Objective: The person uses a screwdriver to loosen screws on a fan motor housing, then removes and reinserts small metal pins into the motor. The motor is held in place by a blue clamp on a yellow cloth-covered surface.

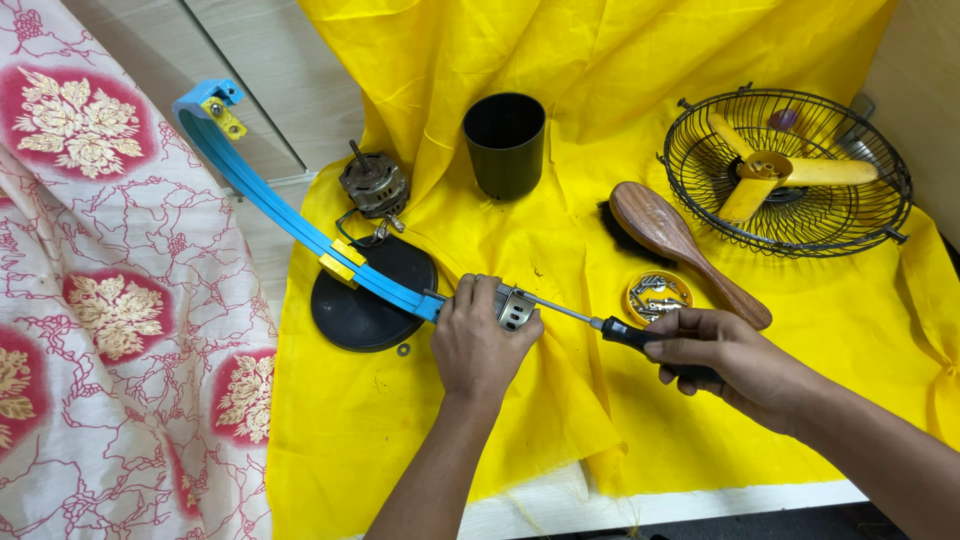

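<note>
The left hand (pixel 478 340) wraps its fingers around a small shiny metal bracket (pixel 514 308) at the end of a long curved blue plastic arm (pixel 290 215), which lies on the yellow cloth (pixel 560 400). The right hand (pixel 735 362) grips the black handle of a thin metal screwdriver (pixel 600 322), whose tip touches the bracket. A round black base (pixel 365 305) sits under the arm. A small yellow dish of screws (pixel 657 296) is near the right hand.

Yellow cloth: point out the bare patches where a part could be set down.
Bare yellow cloth lies below the round black base and left hand, and between the black cup and wire fan guard. It is crowded around the wooden brush, screw dish and right hand.
</note>
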